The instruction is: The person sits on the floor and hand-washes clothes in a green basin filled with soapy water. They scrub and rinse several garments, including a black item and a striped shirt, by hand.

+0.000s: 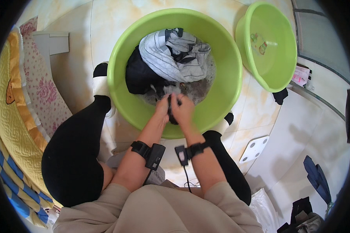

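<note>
A large green basin (pixel 118 99) stands on the floor between my feet, with murky, sudsy water (pixel 200 91) in its bottom. My left hand (pixel 162 110) and my right hand (pixel 182 108) are together over its near side, closed on a small dark wet cloth (pixel 172 117). Fingers cover most of that cloth, so its kind is unclear; whitish foam shows at its far end. Just beyond my hands, a white and grey striped garment (pixel 163 58) lies bunched in the basin. Beside it on the left is a black garment (pixel 140 73), partly in the water.
A second, smaller green basin (pixel 276 46) leans at the far right, a dark cloth (pixel 280 96) by its base. A white scale (pixel 254 149) lies on the right. Bedding in yellow (pixel 21 116) hangs along the left. My black-clad legs (pixel 76 151) flank the large basin.
</note>
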`<state>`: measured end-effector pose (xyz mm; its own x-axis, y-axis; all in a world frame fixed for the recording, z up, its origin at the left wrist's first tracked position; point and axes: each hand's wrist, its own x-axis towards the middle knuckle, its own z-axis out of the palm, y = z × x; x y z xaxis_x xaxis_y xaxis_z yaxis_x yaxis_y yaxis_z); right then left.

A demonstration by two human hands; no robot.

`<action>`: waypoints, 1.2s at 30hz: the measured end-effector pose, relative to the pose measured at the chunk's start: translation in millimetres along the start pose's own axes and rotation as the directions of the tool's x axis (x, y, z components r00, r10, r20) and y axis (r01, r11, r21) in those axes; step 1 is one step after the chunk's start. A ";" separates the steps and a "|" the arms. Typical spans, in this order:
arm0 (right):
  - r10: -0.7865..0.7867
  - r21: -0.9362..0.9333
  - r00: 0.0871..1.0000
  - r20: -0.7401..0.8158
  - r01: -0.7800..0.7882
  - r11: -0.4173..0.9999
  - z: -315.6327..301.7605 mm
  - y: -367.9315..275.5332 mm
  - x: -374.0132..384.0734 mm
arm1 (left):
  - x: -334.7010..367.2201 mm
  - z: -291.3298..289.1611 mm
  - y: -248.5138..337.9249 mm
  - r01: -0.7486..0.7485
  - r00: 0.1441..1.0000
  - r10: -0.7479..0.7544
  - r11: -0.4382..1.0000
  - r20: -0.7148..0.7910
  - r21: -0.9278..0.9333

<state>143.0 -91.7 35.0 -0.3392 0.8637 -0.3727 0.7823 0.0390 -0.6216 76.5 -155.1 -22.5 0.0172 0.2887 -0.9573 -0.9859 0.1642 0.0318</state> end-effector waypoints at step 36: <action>0.129 -0.172 0.950 -0.285 -0.183 0.968 0.6 54.3 31.6 | -13.8 5.2 2.3 -0.362 0.787 0.477 0.870 -0.390 0.334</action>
<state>174.5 -62.5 -11.0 -0.0726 0.9685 -0.2380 0.9091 -0.0339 -0.4152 74.8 -153.8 -7.7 -0.5219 -0.0624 -0.8508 -0.8088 0.3531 0.4702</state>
